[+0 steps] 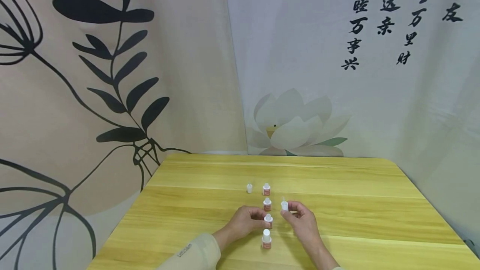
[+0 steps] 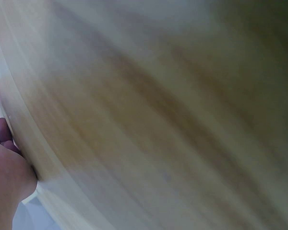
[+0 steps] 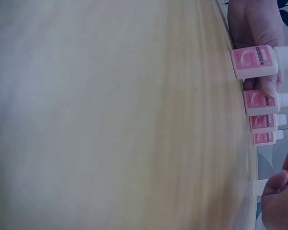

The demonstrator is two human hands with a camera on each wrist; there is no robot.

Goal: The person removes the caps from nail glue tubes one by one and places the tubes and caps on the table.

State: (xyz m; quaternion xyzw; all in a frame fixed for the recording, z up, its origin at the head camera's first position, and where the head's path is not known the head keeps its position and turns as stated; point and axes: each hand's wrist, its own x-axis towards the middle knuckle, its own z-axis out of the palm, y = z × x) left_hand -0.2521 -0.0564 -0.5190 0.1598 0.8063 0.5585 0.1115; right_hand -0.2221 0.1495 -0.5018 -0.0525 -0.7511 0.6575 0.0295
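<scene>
Several small white bottles with pink labels stand in a front-to-back line. My left hand (image 1: 245, 221) pinches the second bottle from the front (image 1: 268, 220) between thumb and fingers; that bottle has a narrow white top and no large cap. In the right wrist view the left thumb lies against its label (image 3: 259, 100). To the right, my right hand (image 1: 304, 221) holds a white cap (image 1: 284, 206) between thumb and fingers, a little apart from the bottles. The frontmost bottle (image 1: 266, 240) wears a tall white cap. In the left wrist view only part of the left hand (image 2: 9, 167) shows.
Two further bottles, one nearer (image 1: 267, 204) and one at the back (image 1: 266, 189), both show narrow tops. A loose white cap (image 1: 249, 188) sits left of the back bottle. The wooden table (image 1: 356, 203) meets a printed curtain (image 1: 198, 74) behind.
</scene>
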